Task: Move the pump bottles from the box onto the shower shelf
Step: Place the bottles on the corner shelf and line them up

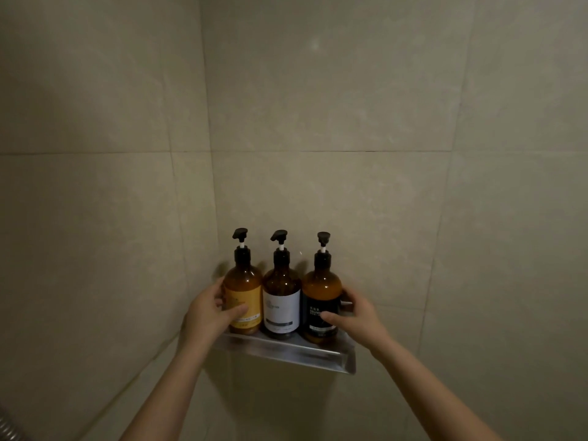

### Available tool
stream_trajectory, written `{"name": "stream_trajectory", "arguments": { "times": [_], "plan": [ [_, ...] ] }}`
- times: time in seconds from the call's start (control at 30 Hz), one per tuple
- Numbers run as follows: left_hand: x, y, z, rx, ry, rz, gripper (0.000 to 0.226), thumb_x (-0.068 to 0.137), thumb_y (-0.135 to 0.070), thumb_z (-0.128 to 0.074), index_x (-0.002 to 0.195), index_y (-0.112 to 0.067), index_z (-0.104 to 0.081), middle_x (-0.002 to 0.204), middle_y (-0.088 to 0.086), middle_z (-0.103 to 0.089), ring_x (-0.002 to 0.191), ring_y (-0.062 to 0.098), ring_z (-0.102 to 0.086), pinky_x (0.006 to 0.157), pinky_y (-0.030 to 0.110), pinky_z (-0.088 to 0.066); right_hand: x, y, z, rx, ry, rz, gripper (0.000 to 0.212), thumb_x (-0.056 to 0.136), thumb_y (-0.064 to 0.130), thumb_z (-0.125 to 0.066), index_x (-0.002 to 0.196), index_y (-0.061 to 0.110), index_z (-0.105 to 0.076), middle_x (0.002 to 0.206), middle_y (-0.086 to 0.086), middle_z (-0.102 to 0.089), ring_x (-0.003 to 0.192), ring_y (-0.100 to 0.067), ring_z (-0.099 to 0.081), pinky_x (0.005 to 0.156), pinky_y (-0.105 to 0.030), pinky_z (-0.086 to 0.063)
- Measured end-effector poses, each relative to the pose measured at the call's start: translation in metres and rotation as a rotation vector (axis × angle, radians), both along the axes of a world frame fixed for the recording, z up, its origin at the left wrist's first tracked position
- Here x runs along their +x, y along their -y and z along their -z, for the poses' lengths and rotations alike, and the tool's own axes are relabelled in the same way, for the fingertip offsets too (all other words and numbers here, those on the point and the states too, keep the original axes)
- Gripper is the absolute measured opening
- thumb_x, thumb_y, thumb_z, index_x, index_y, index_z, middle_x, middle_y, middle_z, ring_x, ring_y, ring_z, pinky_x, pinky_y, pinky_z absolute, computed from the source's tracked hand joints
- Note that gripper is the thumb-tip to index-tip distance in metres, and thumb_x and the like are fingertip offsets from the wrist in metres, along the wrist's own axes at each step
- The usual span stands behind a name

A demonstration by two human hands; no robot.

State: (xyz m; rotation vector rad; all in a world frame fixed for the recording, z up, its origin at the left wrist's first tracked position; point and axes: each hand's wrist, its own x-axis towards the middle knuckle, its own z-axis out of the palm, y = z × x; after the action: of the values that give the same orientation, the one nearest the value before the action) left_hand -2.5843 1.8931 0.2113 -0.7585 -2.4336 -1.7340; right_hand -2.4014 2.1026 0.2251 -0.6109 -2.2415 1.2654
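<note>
Three amber pump bottles with black pumps stand upright in a row on the metal corner shelf (296, 353). The left one has a yellow label (243, 294), the middle one a white label (281, 300), the right one a black label (321, 300). My left hand (206, 313) wraps around the yellow-label bottle from the left, thumb across its front. My right hand (353, 316) grips the black-label bottle from the right, thumb on its label. The box is not in view.
Beige tiled walls meet in a corner (210, 154) behind the shelf. A bit of metal shower hose (8, 424) shows at the bottom left edge.
</note>
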Motion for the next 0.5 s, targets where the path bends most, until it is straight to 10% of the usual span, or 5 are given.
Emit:
{"name": "stream_trajectory", "arguments": {
  "times": [0.27, 0.5],
  "plan": [
    [-0.0018, 0.0001, -0.0007, 0.012, 0.028, 0.058, 0.077, 0.065, -0.007, -0.081, 0.134, -0.021, -0.048, 0.117, 0.003, -0.065, 0.092, 0.009, -0.061, 0.070, 0.017, -0.048, -0.0029, 0.0048, 0.0071, 0.020, -0.033, 0.104, 0.068, 0.068, 0.026, -0.081, 0.128, 0.022, -0.050, 0.126, 0.001, -0.059, 0.116, -0.017, -0.054, 0.087, -0.028, -0.045],
    [0.0003, -0.0006, 0.0006, 0.027, 0.026, 0.064, 0.078, 0.068, -0.007, -0.078, 0.137, -0.020, -0.044, 0.128, 0.009, -0.061, 0.113, 0.023, -0.060, 0.091, 0.039, -0.051, -0.0050, 0.0045, 0.0087, 0.009, -0.025, 0.125, 0.071, 0.066, 0.027, -0.082, 0.129, 0.021, -0.049, 0.126, 0.001, -0.058, 0.117, -0.018, -0.054, 0.088, -0.030, -0.046]
  ]
}}
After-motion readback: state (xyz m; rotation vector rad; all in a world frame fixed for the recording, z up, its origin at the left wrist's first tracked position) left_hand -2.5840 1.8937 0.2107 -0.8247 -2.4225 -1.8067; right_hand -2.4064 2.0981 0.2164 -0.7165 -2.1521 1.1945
